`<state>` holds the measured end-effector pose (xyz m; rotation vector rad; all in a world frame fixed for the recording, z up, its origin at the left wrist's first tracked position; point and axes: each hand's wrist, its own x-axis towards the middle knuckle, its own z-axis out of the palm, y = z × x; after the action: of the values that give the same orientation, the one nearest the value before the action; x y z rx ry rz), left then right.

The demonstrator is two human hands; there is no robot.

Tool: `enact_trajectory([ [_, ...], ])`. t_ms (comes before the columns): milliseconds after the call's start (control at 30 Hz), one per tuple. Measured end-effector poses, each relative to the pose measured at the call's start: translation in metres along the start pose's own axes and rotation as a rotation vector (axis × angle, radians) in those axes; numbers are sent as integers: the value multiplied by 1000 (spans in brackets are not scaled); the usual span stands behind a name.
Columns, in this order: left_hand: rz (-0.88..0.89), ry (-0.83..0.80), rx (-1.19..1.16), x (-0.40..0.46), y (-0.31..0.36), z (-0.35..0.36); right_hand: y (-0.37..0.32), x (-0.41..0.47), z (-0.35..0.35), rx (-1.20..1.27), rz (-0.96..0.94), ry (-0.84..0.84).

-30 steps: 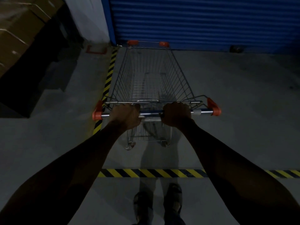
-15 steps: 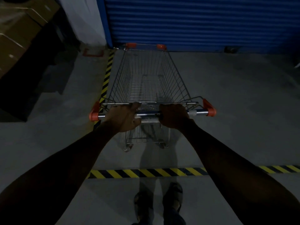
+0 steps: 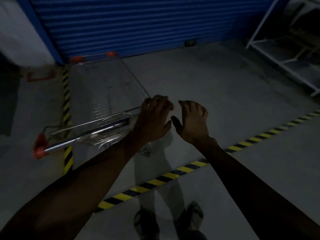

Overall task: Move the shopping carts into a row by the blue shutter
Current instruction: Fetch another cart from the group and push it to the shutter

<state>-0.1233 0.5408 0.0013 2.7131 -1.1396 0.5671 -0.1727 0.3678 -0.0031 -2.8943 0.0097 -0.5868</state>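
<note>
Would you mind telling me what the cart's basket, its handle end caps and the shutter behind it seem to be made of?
Shopping cart basket: thin wire mesh, probably plated steel; it glints silver. Handle bar: shiny metal tube with bright highlights. Handle end cap: matte orange, likely plastic. Blue shutter: horizontal ribbed slats, apparently painted sheet metal, though the dim light leaves that open.

Both forearms are bare from the lower edge of the view to the wrists, with no sleeve, watch or band visible on either. The left hand (image 3: 152, 118) and the right hand (image 3: 193, 120) are bare too, without gloves; any ring is too dim to tell. Low in the view, the legs wear pale grey trousers (image 3: 155, 193). On the feet are dark open sandals with straps (image 3: 194, 213), their exact colour lost in the poor light.
</note>
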Motion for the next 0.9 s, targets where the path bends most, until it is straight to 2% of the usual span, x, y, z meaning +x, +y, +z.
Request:
enact_trajectory([
  [200,298,-103,-58,72,113,41,131,-76,-36,-109,373,-5],
  [367,491,-176,-110,139,245,66,243,-168,-80,-88,661,36],
  [500,718,-165,-98,185,384,85,332,-262,-125,-136,894,111],
  [667,1011,-131,-216,197,585,95,417,-405,-197,-242,1196,184],
  [900,1404,-71,-400,173,843,91,473,-588,-290,-412,1588,306],
])
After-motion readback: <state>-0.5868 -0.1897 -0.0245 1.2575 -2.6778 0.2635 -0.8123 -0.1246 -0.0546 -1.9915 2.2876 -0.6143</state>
